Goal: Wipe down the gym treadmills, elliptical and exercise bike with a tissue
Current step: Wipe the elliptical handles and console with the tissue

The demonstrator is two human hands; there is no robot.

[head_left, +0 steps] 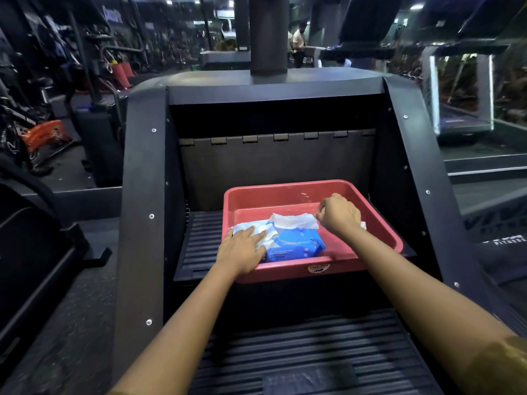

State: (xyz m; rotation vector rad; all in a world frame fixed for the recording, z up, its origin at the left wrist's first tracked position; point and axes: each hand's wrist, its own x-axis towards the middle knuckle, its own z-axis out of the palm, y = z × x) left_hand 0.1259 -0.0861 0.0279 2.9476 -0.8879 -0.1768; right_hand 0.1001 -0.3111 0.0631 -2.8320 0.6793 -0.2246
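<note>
A red plastic tray sits on a ribbed black step of a stair-climber machine. In the tray lies a blue pack of wet wipes with white wipes at its left end. My left hand rests flat on the pack's left end with its fingers straight. A white tissue is stretched out above the pack. My right hand pinches the tissue's right edge with curled fingers.
A lower ribbed step lies near me. Treadmills stand at the right behind glass. Bikes and an orange-bodied machine crowd the left. People stand far back near a dark pillar.
</note>
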